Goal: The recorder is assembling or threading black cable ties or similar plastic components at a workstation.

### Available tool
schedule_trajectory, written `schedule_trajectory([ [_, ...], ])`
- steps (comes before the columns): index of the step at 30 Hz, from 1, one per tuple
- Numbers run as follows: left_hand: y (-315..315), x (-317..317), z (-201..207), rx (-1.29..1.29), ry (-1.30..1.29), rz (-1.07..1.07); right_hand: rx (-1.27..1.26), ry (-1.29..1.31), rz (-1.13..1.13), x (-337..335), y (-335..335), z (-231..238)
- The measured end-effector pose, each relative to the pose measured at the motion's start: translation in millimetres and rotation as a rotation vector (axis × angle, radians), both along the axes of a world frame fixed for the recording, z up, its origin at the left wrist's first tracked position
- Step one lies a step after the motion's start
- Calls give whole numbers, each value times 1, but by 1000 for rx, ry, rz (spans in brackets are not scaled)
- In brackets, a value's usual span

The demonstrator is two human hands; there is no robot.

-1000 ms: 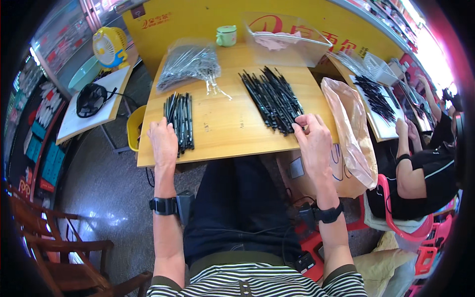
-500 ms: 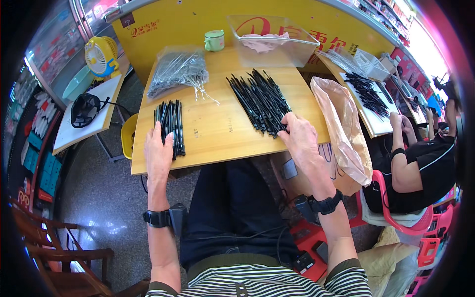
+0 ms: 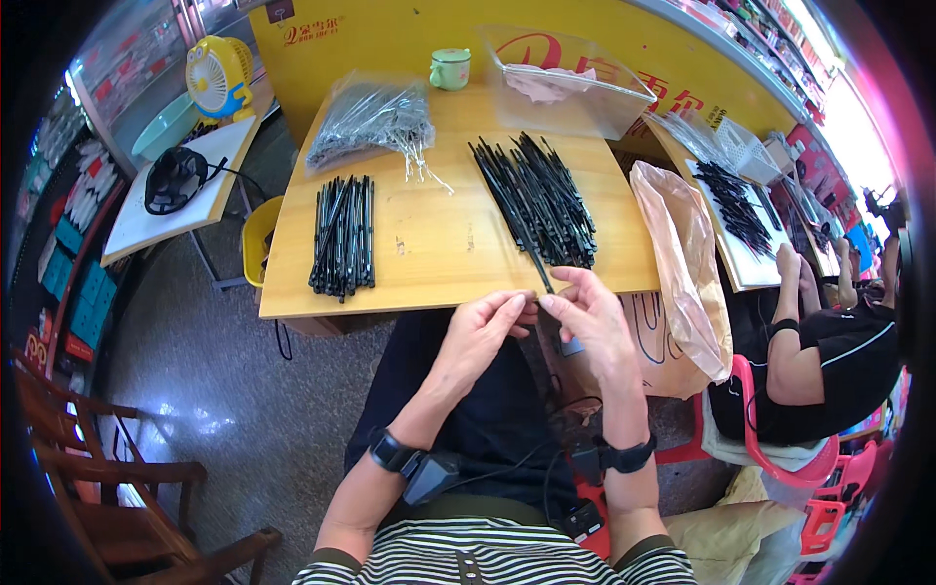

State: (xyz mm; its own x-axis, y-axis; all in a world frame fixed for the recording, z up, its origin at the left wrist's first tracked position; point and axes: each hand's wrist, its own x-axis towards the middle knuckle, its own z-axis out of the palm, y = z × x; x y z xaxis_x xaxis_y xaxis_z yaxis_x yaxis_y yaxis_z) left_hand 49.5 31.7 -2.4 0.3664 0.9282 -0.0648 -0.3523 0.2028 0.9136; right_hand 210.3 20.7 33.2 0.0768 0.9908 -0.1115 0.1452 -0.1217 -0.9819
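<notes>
At the table's front edge my right hand (image 3: pixel 597 322) is closed on the near end of a thin black stick (image 3: pixel 539 265); the stick points away toward a big pile of similar black sticks (image 3: pixel 541 195). Close beside it, almost touching, is my left hand (image 3: pixel 480 336), its thumb and fingertips pinched together. What the left fingertips hold, if anything, is too small to make out. A smaller, neater bundle of black sticks (image 3: pixel 343 237) lies on the left part of the wooden table (image 3: pixel 429 283).
Toward the back are a clear bag of thin grey pieces (image 3: pixel 375 122), a green cup (image 3: pixel 450 68) and a clear plastic bin (image 3: pixel 575 107). A brown paper bag (image 3: pixel 678 263) hangs at the right edge. Another person (image 3: pixel 829 351) sits farther right, by a side table.
My left hand has left the smaller bundle and moved right, beside my right hand. My right hand has drawn back toward the front edge with one stick. The view has shifted slightly.
</notes>
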Motion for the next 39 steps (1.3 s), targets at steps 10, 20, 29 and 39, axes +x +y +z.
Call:
schedule_trajectory([
  [10, -7, 0, -10, -22, -110, 93, 68, 6, -31, -33, -22, -8],
  [20, -18, -46, -4, -26, -283, 257, 52, -61, 205, -41, 41, 8],
  [29, -28, -57, -7, -64, -252, 230, 445, -700, -1, -98, 162, -8],
  [39, -32, -67, -8, -95, -264, 198, 463, -868, 21, -109, 164, 3],
])
